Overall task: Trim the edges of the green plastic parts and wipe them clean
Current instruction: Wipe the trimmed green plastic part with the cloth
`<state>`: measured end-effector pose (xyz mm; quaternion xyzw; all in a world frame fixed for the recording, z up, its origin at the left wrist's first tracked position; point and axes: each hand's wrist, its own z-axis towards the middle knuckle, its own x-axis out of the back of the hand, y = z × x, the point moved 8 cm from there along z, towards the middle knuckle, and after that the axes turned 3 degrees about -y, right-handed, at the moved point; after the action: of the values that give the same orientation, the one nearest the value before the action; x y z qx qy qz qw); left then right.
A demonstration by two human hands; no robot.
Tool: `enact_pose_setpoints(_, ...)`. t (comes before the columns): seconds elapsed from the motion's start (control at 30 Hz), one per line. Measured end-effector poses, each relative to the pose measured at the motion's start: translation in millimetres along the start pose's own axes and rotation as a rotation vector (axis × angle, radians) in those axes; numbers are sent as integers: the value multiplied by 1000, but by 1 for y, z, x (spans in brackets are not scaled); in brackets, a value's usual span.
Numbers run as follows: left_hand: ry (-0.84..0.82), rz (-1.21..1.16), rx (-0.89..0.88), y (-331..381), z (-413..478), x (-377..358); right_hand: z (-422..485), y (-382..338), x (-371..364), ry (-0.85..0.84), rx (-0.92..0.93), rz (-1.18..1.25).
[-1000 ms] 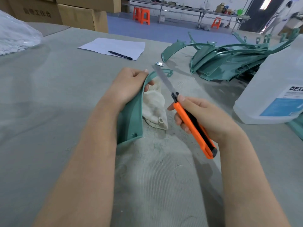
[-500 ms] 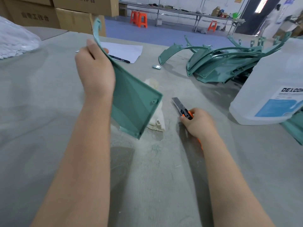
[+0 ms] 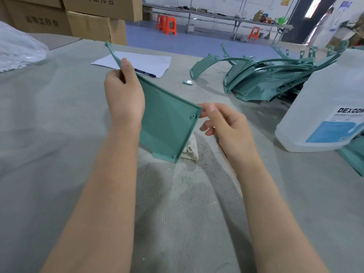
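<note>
The left hand [image 3: 124, 99] grips the flat green plastic part with a raised rim [image 3: 167, 119] by its narrow upper end, thumb along the edge, so the part hangs tilted above the grey surface [image 3: 59, 134]. The right hand [image 3: 226, 125], blurred, has loosely curled fingers and holds nothing; its thumb meets the part's near corner. One crumpled white cloth [image 3: 190, 150] lies just below that hand, partly behind the part. To the right of the right hand stands one translucent plastic jug with a blue-and-white label [image 3: 325, 107]; its fill level cannot be told. Beyond that hand is a pile of several curved green plastic parts [image 3: 275, 75], too tangled to count. Far left of the left hand sits one clear plastic bag [image 3: 17, 52] holding something white. Beyond the left hand lie one white paper sheet [image 3: 137, 62] and one dark pen [image 3: 145, 72].
</note>
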<state>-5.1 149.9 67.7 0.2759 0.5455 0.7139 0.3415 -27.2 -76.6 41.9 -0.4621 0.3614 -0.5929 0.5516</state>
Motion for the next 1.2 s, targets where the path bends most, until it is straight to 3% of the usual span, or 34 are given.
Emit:
enact_pose_setpoints(0.1,2,-14,-15,2,-1,-1,-1,-7,-13,-13,47,-40)
enact_pose_setpoints(0.2,-30,29,-81,8,-6,-5,-2,-8,-3,133,70,-68)
enact_pose_setpoints(0.37,-117,321,-304,17,-20,-24,-5,0,30,373,41,36)
enact_pose_setpoints(0.43,-183,280,-232,8,-22,-31,-7,4,41,446,28,115)
enact_pose_setpoints(0.5,-300,132,-27,-12,-22,-39,-8,7,50,501,20,209)
enact_pose_setpoints(0.6,-645,-274,286,-34,-40,-68,-9,10,51,508,3,293)
enact_pose_setpoints(0.67,-778,-351,292,-33,-51,-79,-8,12,48,483,-5,299)
enact_pose_setpoints(0.73,-728,-397,238,-30,-49,-76,-6,13,43,459,-19,293)
enact_pose_setpoints(0.83,-511,-542,201,-24,-34,-59,1,23,31,403,-94,216)
enact_pose_setpoints(1.0,-88,-941,265,-33,-9,-17,24,37,-30,26,-163,-420)
enact_pose_setpoints(1.07,-8,-988,274,-38,-6,-7,34,44,-59,-93,-171,-660)
enact_pose_setpoints(1.2,20,-970,299,-41,-8,-5,54,58,-80,-120,-256,-1026)
